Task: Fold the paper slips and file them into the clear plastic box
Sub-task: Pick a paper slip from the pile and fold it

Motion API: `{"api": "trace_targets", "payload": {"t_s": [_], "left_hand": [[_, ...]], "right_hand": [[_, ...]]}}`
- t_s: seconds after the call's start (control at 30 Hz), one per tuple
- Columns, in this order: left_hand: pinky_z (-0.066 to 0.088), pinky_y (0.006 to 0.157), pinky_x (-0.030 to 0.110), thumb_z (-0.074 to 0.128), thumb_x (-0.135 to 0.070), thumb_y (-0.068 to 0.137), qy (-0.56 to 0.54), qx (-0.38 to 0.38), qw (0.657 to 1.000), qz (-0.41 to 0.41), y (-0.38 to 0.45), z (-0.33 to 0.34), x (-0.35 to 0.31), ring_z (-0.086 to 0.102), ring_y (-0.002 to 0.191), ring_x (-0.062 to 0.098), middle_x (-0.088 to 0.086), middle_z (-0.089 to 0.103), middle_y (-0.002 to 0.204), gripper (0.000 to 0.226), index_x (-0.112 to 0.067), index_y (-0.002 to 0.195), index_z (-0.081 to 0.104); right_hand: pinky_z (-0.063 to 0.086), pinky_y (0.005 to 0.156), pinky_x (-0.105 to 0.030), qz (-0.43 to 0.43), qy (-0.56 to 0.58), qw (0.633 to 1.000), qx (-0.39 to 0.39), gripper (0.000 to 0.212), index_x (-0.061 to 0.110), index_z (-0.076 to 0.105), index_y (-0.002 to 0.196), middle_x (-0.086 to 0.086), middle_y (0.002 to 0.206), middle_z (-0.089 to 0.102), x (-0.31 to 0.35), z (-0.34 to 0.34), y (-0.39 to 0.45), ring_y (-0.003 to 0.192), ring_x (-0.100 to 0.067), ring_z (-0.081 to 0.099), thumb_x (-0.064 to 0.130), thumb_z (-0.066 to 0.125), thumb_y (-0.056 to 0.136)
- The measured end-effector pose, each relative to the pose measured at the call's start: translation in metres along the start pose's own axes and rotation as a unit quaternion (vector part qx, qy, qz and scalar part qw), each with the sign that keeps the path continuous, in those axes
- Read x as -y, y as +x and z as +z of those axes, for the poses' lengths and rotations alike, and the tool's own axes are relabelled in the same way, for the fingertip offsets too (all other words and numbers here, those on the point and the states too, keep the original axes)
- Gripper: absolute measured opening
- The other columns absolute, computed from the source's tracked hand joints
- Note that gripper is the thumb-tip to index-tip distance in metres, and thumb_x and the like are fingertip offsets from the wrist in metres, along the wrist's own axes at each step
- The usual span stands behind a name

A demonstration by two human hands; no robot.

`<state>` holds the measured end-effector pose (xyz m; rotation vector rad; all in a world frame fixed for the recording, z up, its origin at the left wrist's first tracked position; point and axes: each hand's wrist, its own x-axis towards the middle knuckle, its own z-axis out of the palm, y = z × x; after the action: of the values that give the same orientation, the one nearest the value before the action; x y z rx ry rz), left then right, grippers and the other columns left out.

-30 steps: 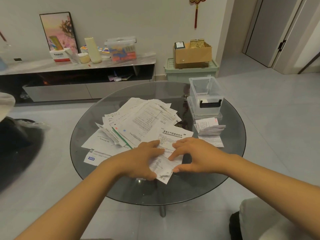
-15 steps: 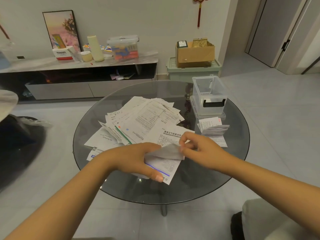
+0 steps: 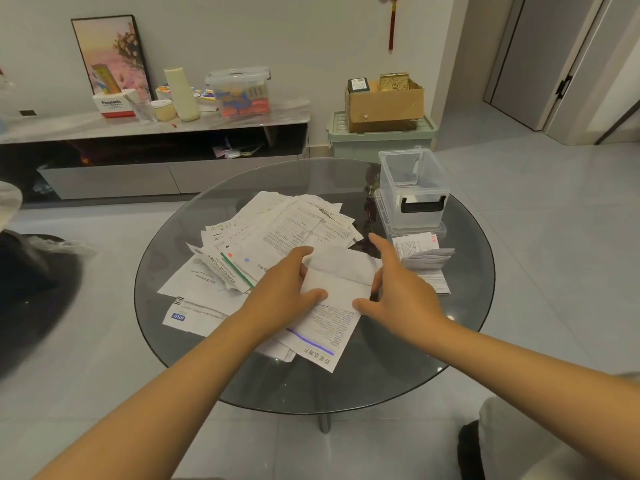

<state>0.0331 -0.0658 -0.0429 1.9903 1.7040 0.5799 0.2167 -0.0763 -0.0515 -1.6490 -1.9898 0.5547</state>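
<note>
A loose pile of printed paper slips (image 3: 277, 233) covers the middle of the round glass table (image 3: 460, 306). On the pile's near side lies one slip (image 3: 341, 277) folded over, blank side up, with a crease across it. My left hand (image 3: 287, 289) presses on its left edge, thumb laid on the paper. My right hand (image 3: 394, 289) touches its right edge with the fingers spread. The clear plastic box (image 3: 414, 188) stands open at the table's far right, nothing visible in it. A few folded slips (image 3: 424, 259) lie just in front of the box.
The box rests on its clear lid (image 3: 382, 216). Behind the table are a low TV cabinet (image 3: 156, 150) with bottles and containers, and a green bin (image 3: 381, 136) carrying a cardboard box. A dark seat (image 3: 31, 282) is at the left.
The right hand lifted the near end of the slip and folded it away from me over itself. Both hands now lie on the folded paper, farther up the table.
</note>
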Motion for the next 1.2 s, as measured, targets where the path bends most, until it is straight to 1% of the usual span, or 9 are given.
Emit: {"api": "trace_targets", "payload": {"t_s": [0.1, 0.23, 0.3, 0.37, 0.63, 0.8, 0.93, 1.0, 1.2], "left_hand": [[0.046, 0.091, 0.028, 0.068, -0.032, 0.083, 0.033, -0.008, 0.999, 0.011, 0.004, 0.004, 0.000, 0.050, 0.098, 0.011, -0.005, 0.045, 0.123, 0.074, -0.031, 0.144, 0.025], [0.037, 0.105, 0.033, 0.069, -0.026, 0.083, 0.056, -0.011, 0.997, 0.055, 0.008, 0.005, 0.006, 0.041, 0.121, 0.016, -0.003, 0.034, 0.135, 0.052, -0.030, 0.131, 0.049], [0.031, 0.107, 0.031, 0.065, -0.027, 0.086, 0.105, 0.006, 0.988, 0.115, 0.009, 0.005, 0.007, 0.037, 0.124, 0.014, -0.007, 0.041, 0.134, 0.032, -0.028, 0.118, 0.062], [0.028, 0.109, 0.034, 0.061, -0.036, 0.088, 0.126, 0.049, 0.981, 0.139, 0.009, 0.005, 0.007, 0.037, 0.127, 0.010, -0.010, 0.047, 0.135, 0.033, -0.029, 0.120, 0.061], [0.027, 0.111, 0.033, 0.059, -0.046, 0.087, 0.150, 0.104, 0.975, 0.128, 0.008, -0.002, 0.002, 0.037, 0.129, 0.006, -0.015, 0.045, 0.140, 0.044, -0.034, 0.129, 0.053], [0.031, 0.108, 0.030, 0.053, -0.053, 0.088, 0.188, 0.106, 0.969, 0.124, 0.008, -0.003, -0.004, 0.040, 0.127, 0.007, -0.016, 0.047, 0.139, 0.044, -0.036, 0.127, 0.055], [0.036, 0.102, 0.031, 0.060, -0.049, 0.085, 0.169, 0.101, 0.971, 0.133, 0.006, -0.006, -0.008, 0.048, 0.114, 0.006, -0.015, 0.056, 0.126, 0.037, -0.034, 0.118, 0.062], [0.039, 0.099, 0.030, 0.060, -0.037, 0.088, 0.134, 0.087, 0.980, 0.121, 0.004, -0.005, -0.010, 0.051, 0.108, 0.007, -0.013, 0.060, 0.119, 0.025, -0.030, 0.111, 0.066], [0.035, 0.059, 0.018, 0.057, -0.029, 0.090, 0.047, 0.046, 0.996, 0.056, 0.000, -0.003, -0.016, 0.052, 0.069, 0.006, -0.014, 0.058, 0.074, 0.010, -0.025, 0.085, 0.064]], "right_hand": [[0.053, 0.077, -0.033, -0.043, -0.106, 0.993, -0.026, 0.085, 0.044, 0.012, 0.143, 0.003, 0.112, 0.046, -0.002, 0.000, 0.000, 0.095, -0.015, 0.054, 0.040, 0.069, 0.079], [0.035, 0.091, -0.030, -0.135, -0.165, 0.977, -0.023, 0.039, 0.033, 0.057, 0.125, 0.002, 0.118, 0.045, -0.006, 0.000, 0.003, 0.111, -0.019, 0.041, 0.037, 0.062, 0.086], [0.027, 0.096, -0.029, -0.166, -0.184, 0.969, 0.017, 0.035, 0.030, 0.059, 0.124, 0.006, 0.124, 0.050, -0.005, 0.001, 0.001, 0.118, -0.018, 0.035, 0.041, 0.052, 0.091], [0.024, 0.097, -0.028, -0.169, -0.195, 0.965, 0.051, 0.043, 0.030, 0.054, 0.129, 0.010, 0.128, 0.052, -0.005, 0.001, 0.001, 0.122, -0.014, 0.036, 0.050, 0.047, 0.091], [0.043, 0.081, -0.031, -0.222, -0.282, 0.933, 0.042, 0.032, 0.020, 0.063, 0.104, 0.003, 0.103, 0.067, 0.002, -0.005, 0.004, 0.093, -0.020, 0.058, 0.038, 0.038, 0.096], [0.033, 0.050, -0.026, -0.249, -0.277, 0.928, -0.003, 0.017, 0.016, 0.062, 0.066, 0.000, 0.058, 0.065, 0.002, 0.001, 0.006, 0.051, -0.023, 0.058, 0.027, 0.068, 0.078], [0.044, 0.063, -0.030, -0.190, -0.194, 0.962, -0.002, 0.021, 0.018, 0.062, 0.097, -0.004, 0.083, 0.068, -0.004, -0.006, 0.006, 0.075, -0.025, 0.060, 0.031, 0.045, 0.092], [0.048, 0.066, -0.033, -0.175, -0.130, 0.976, -0.002, 0.019, 0.020, 0.060, 0.098, -0.002, 0.085, 0.068, -0.009, -0.011, 0.005, 0.076, -0.022, 0.059, 0.030, 0.046, 0.092], [0.048, 0.067, -0.031, -0.130, -0.052, 0.990, 0.035, 0.028, 0.024, 0.050, 0.101, 0.003, 0.090, 0.063, -0.012, -0.010, 0.003, 0.078, -0.014, 0.056, 0.049, 0.047, 0.089]]}}
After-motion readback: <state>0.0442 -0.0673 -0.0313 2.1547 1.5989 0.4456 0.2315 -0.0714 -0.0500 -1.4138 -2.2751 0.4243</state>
